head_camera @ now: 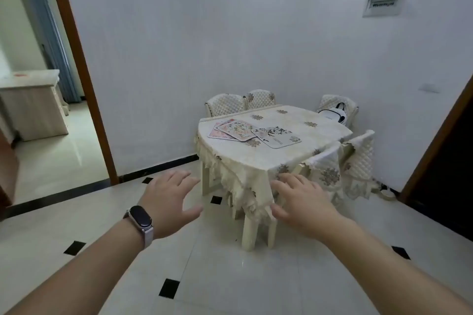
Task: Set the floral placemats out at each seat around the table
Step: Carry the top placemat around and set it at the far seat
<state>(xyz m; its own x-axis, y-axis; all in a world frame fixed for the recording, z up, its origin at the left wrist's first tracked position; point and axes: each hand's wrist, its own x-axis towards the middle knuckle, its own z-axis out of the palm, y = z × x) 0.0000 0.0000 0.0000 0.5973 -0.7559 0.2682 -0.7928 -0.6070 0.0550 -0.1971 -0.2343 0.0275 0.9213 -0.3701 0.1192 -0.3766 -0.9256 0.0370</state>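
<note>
Both arms reach forward over the tiled floor (107, 217), well short of the table. The left hand (170, 199) is spread wide, its grip open and empty, with a dark band watch (140, 217) strapped on the wrist. The right hand (304, 199) is likewise splayed, fingers apart, holding nothing.

The tabletop (294, 161) stands in the corner of the room against the white wall (179, 33), draped in a cream tablecloth (243, 176) with a floral print and a fringed hem that hangs past the legs. The floral placemats lie together on its left part, none yet at a seat. A pink overlapping stack (231, 130) sits nearest the left edge; it looks like three mats fanned on one another, though the layers are too small and blurred to count for certain. Just right of it, its corner touching or slightly overlapping the stack, lies one grey-white placemat (276, 137) with dark leafy sprays.

Four chairs in quilted cream covers are pushed in around the table: two side by side at the far edge (243, 102), one at the far right corner (340, 107), and one at the near right (355, 158). A white bag with dark trim (332, 115) rests on the far-right chair.

A grey wall box (384, 2) is mounted high on the right. An open doorway with a brown frame (76, 64) leads left to another room.
</note>
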